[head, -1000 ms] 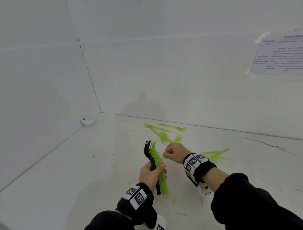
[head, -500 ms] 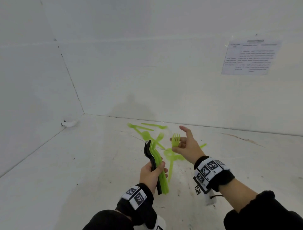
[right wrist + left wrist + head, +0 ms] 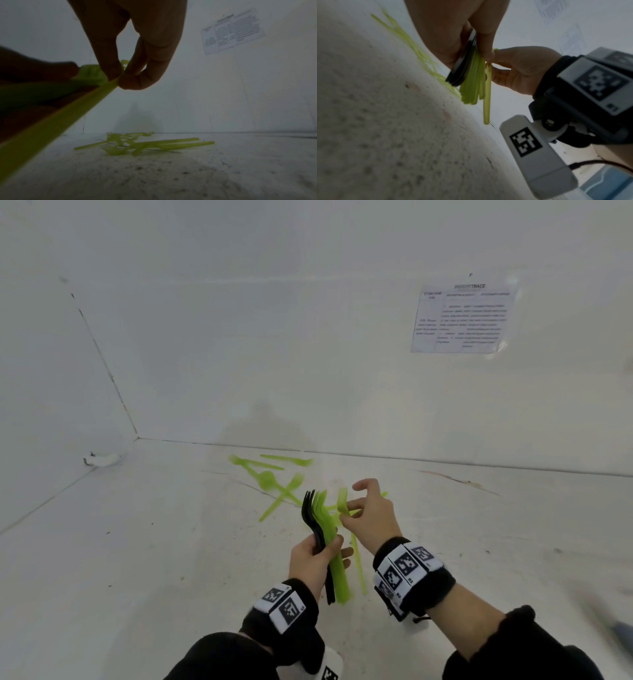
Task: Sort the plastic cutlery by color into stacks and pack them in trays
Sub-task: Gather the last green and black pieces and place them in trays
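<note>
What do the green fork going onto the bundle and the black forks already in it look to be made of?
Green fork, pinched by the right hand: thin translucent plastic, by its look; light glows through the handle in the right wrist view. Black forks, gripped in the left hand: opaque plastic, apparently smooth and slightly glossy, with a pale sheen on their edges in the left wrist view.

A second ago the right hand was a closed fist low over the table beside the bundle of forks; half a second ago it had lifted clear to the right with a green fork pinched up in the air. Now it has swung back in — the fork sits right beside the bundle's green side, its handle hanging down alongside the others. The camera's view has shifted too, tilting a little between the pictures.
</note>
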Demonstrator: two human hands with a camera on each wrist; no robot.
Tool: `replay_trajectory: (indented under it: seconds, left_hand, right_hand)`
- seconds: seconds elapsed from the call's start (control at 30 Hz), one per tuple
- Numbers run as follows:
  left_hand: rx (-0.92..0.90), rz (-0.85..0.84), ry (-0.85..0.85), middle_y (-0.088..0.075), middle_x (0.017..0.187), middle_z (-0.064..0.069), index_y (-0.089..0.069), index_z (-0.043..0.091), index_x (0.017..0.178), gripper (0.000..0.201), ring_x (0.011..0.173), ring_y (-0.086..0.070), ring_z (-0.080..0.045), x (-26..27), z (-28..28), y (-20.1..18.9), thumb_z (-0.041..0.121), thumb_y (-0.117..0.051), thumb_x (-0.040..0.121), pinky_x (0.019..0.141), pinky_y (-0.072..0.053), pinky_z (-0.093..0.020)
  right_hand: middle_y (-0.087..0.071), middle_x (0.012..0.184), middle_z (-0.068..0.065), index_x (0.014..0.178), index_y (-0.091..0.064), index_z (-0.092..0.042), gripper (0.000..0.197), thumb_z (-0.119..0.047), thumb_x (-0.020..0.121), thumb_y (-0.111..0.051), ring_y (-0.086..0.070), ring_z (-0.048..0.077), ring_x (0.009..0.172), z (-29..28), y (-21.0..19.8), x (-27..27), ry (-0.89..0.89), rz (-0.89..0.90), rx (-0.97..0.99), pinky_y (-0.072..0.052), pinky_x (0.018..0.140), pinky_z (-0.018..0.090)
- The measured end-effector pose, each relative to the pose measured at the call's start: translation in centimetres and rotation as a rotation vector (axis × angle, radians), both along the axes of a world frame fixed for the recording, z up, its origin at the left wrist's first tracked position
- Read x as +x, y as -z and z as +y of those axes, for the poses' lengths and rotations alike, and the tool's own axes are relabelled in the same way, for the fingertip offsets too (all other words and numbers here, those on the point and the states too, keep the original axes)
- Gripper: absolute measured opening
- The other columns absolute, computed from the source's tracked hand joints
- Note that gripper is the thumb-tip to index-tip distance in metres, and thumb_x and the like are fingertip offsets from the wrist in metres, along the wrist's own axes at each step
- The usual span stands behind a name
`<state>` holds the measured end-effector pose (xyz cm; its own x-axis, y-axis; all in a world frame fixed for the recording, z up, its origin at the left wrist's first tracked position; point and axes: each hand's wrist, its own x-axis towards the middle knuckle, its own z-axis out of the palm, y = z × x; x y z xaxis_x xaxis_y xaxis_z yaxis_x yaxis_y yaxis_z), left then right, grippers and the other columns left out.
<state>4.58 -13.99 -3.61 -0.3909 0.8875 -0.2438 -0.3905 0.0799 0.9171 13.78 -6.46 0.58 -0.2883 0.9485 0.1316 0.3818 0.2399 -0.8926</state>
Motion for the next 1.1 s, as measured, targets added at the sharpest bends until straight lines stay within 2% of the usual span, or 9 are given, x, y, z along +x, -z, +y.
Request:
replay_trajectory:
  seconds: [0.13, 0.23, 0.37, 0.53, 0.63, 0.73, 0.83, 0.9, 1.1]
  left_hand:
    - [-0.004, 0.075, 0.006, -0.068, 0.079, -0.010, -0.064, 0.005, 0.094, 0.008, 0.071, -0.067, -0.022, 1.6, 0.0, 0.1, 0.001, -0.060, 0.088, 0.063, -0.057, -0.029]
    - [-0.024, 0.097, -0.013, -0.065, 0.074, -0.010, -0.065, 0.005, 0.088, 0.006, 0.068, -0.063, -0.022, 2.5, 0.0, 0.1, 0.001, -0.060, 0.088, 0.062, -0.056, -0.029]
    - [-0.022, 0.105, -0.040, -0.064, 0.074, -0.011, -0.064, 0.006, 0.087, 0.009, 0.065, -0.062, -0.021, 3.4, -0.1, 0.1, 0.001, -0.058, 0.089, 0.062, -0.057, -0.029]
    - [-0.028, 0.137, -0.049, -0.064, 0.075, -0.011, -0.066, 0.007, 0.085, 0.007, 0.067, -0.061, -0.022, 3.7, -0.1, -0.3, 0.004, -0.060, 0.089, 0.070, -0.056, -0.036]
    - [-0.035, 0.200, -0.033, -0.066, 0.076, -0.011, -0.067, 0.011, 0.081, 0.010, 0.071, -0.061, -0.025, 3.3, 0.2, -0.6, 0.008, -0.061, 0.088, 0.078, -0.051, -0.042]
    - [-0.013, 0.185, 0.017, -0.070, 0.081, -0.010, -0.067, 0.012, 0.085, 0.010, 0.077, -0.068, -0.024, 2.9, 0.4, -1.1, 0.005, -0.060, 0.089, 0.078, -0.053, -0.040]
    - [0.009, 0.151, 0.042, -0.070, 0.081, -0.009, -0.066, 0.010, 0.087, 0.011, 0.068, -0.069, -0.019, 2.2, 0.3, -1.5, 0.003, -0.059, 0.089, 0.072, -0.058, -0.033]
    - [0.006, 0.108, 0.067, -0.069, 0.079, -0.011, -0.066, 0.007, 0.089, 0.010, 0.063, -0.069, -0.017, 1.7, 0.3, -1.7, 0.002, -0.058, 0.089, 0.063, -0.057, -0.028]
    - [-0.011, 0.048, 0.202, -0.061, 0.079, -0.011, -0.059, 0.004, 0.101, 0.016, 0.060, -0.061, -0.019, 0.7, -0.1, -2.0, 0.002, -0.044, 0.096, 0.059, -0.054, -0.025]
  right_hand:
    - [-0.060, 0.080, 0.000, 0.084, -0.057, -0.015, 0.015, -0.005, 0.079, -0.068, -0.054, 0.010, 0.070, 0.0, 1.0, 0.9, 0.004, -0.030, 0.021, -0.041, 0.060, 0.007]
    - [-0.060, 0.077, -0.005, 0.082, -0.062, -0.016, 0.007, -0.009, 0.083, -0.065, -0.056, 0.011, 0.074, -0.2, 1.7, 1.5, 0.004, 0.021, -0.014, -0.042, 0.063, 0.009]
    - [-0.063, 0.079, -0.004, 0.080, -0.062, -0.019, 0.008, -0.013, 0.085, -0.062, -0.057, 0.011, 0.076, -0.7, 2.2, 2.0, 0.019, 0.078, -0.035, -0.046, 0.070, 0.017]
    - [-0.062, 0.078, -0.006, 0.079, -0.061, -0.027, 0.025, -0.002, 0.082, -0.063, -0.060, 0.013, 0.080, -1.1, 1.9, 2.2, -0.035, 0.286, -0.169, -0.052, 0.080, 0.026]
    - [-0.062, 0.078, -0.006, 0.080, -0.060, -0.024, 0.029, 0.004, 0.082, -0.060, -0.060, 0.008, 0.076, -1.4, 1.4, 2.4, -0.081, 0.308, -0.161, -0.052, 0.067, 0.017]
    - [-0.060, 0.081, -0.007, 0.087, -0.061, -0.020, 0.023, 0.003, 0.086, -0.055, -0.057, 0.005, 0.073, -1.2, 1.1, 2.1, -0.053, 0.299, -0.177, -0.049, 0.056, 0.016]
    - [-0.062, 0.086, -0.006, 0.095, -0.062, -0.020, 0.019, -0.003, 0.088, -0.055, -0.059, 0.010, 0.075, -1.2, 1.0, 1.8, -0.054, 0.326, -0.222, -0.051, 0.056, 0.023]
    - [-0.064, 0.088, -0.004, 0.092, -0.063, -0.022, 0.018, -0.005, 0.087, -0.060, -0.060, 0.011, 0.076, -1.3, 0.9, 1.6, -0.091, 0.327, -0.238, -0.050, 0.054, 0.024]
    - [-0.064, 0.087, 0.001, 0.080, -0.060, -0.020, 0.022, 0.001, 0.084, -0.063, -0.053, 0.003, 0.043, -1.3, 0.7, 0.8, -0.159, 0.334, -0.340, -0.043, 0.042, 0.019]
